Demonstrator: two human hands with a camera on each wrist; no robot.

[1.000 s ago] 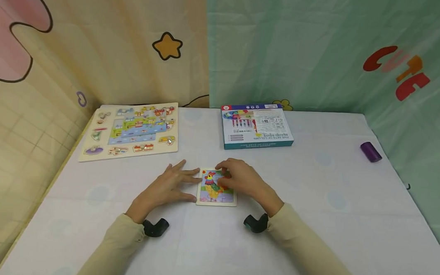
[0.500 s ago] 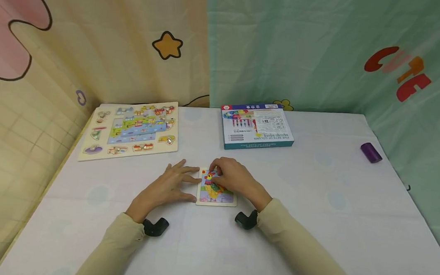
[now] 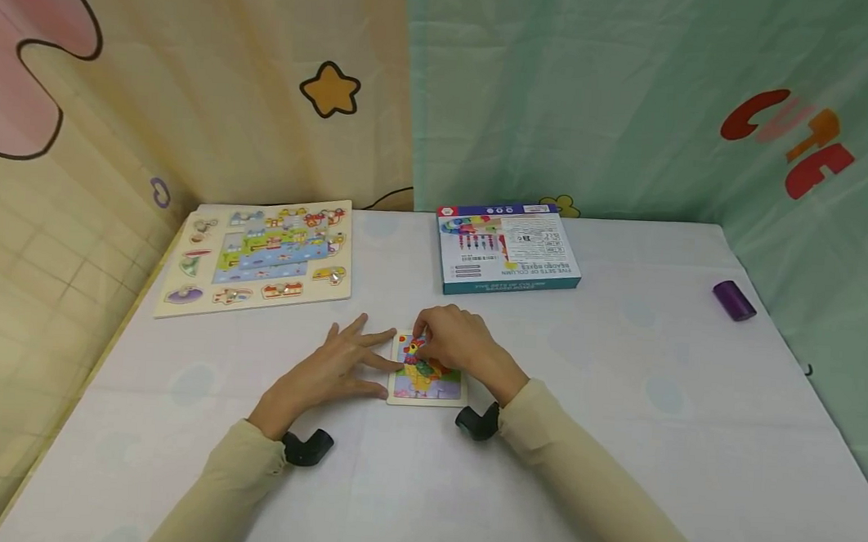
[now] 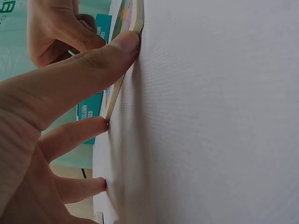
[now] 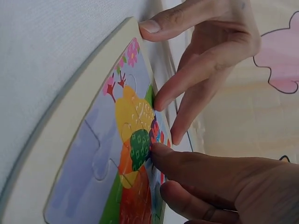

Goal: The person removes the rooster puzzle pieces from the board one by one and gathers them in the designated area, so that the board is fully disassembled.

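Observation:
A small jigsaw puzzle [image 3: 428, 389] of a rooster lies flat on the white table in a pale wooden frame. My left hand [image 3: 337, 364] spreads its fingers along the puzzle's left side; in the left wrist view its thumb [image 4: 126, 42] presses the frame's edge. In the right wrist view, one left fingertip reaches over the puzzle's surface. My right hand [image 3: 460, 338] arches over the puzzle's upper part, thumb and forefinger pinching at a puzzle piece [image 5: 156, 130] near the rooster's head. Its thumb tip [image 5: 161, 150] sits right on the picture. The forefinger's tip is hidden in that view.
A larger wooden peg puzzle board [image 3: 256, 294] with flat picture sheets on it lies at the back left. Behind the hands rests a boxed toy [image 3: 512, 255]. A purple cylinder [image 3: 734, 301] lies at the far right, near the table's edge. Curtains hang behind.
My right hand has slid left across the puzzle from its right part to near the rooster's head. One left finger has reached a little farther over the puzzle.

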